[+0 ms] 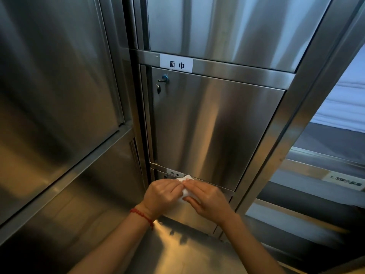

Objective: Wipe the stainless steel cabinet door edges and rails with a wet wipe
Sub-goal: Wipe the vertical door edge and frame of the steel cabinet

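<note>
2 hands meet low at centre, both pinching a crumpled white wet wipe (pixel 185 189) between them: left hand (pixel 162 196), w/ a red bead bracelet (pixel 142 215) on its wrist, grips the wipe's left side w/ curled fingers, right hand (pixel 207 200) holds its right side between thumb & fingertips. Wipe sits just in front of the horizontal steel rail (pixel 213 185) under the tall brushed stainless steel cabinet door (pixel 213 125), beside a small white label (pixel 174 173); can't tell if it touches the rail. Door has a blue-ringed lock handle (pixel 163 79) at top left, below a bigger white label w/ black characters (pixel 176 64).
</note>
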